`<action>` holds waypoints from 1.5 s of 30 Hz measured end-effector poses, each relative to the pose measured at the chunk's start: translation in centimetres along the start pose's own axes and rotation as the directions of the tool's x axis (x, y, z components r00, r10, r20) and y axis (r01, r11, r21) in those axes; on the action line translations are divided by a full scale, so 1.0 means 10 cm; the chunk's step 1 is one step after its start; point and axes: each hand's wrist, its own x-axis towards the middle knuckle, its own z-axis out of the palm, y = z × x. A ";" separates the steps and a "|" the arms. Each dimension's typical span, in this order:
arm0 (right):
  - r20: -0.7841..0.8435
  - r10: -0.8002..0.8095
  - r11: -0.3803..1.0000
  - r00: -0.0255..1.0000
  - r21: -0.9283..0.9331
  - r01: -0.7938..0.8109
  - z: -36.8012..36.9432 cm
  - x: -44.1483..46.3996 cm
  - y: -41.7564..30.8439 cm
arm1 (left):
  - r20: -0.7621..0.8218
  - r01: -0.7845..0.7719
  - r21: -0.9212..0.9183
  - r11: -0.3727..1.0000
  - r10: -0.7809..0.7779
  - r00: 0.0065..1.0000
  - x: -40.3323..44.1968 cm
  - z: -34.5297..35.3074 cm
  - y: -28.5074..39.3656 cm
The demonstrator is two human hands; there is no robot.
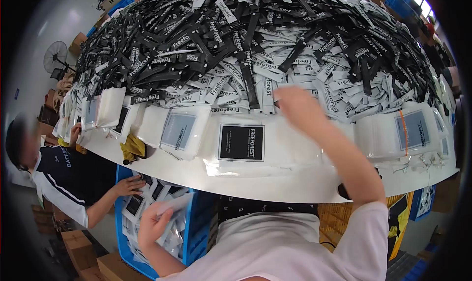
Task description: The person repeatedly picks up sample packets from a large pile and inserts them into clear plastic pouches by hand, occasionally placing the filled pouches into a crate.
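My left hand (156,225) is over the blue bin (194,227) at the lower left, its thumb and fingers pinching a flat, pale packet (176,203). Below it lie clear bags in the bin. My right hand (296,105) reaches to the near edge of the packet pile, fingers bent down and blurred; what they hold, if anything, cannot be made out. White Freeforest packets (265,87) lie beside its fingertips. In front of me on the white table is a stack of clear bags with a black Freeforest label (241,142).
A heap of black and white packets (211,45) covers the table's far part. More bag stacks (179,128) line the near edge, one banded in orange (404,131). A co-worker (64,178) at left has one hand (129,185) in the bin. A yellow basket (332,222) is below the table.
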 end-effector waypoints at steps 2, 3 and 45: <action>-0.026 -0.083 0.924 0.996 -0.375 0.067 0.10 0.14 0.51 | -0.054 0.125 0.340 0.932 -0.113 0.992 -0.14 -0.11 -0.21; 0.061 -0.010 0.960 0.998 -0.280 0.027 0.03 0.17 0.52 | -0.049 0.143 0.270 0.952 -0.135 0.990 -0.20 -0.11 -0.19; -0.225 0.760 0.419 0.610 0.887 -0.195 0.37 -1.86 -0.33 | -0.127 -0.626 0.018 0.779 0.623 0.772 1.38 1.57 0.71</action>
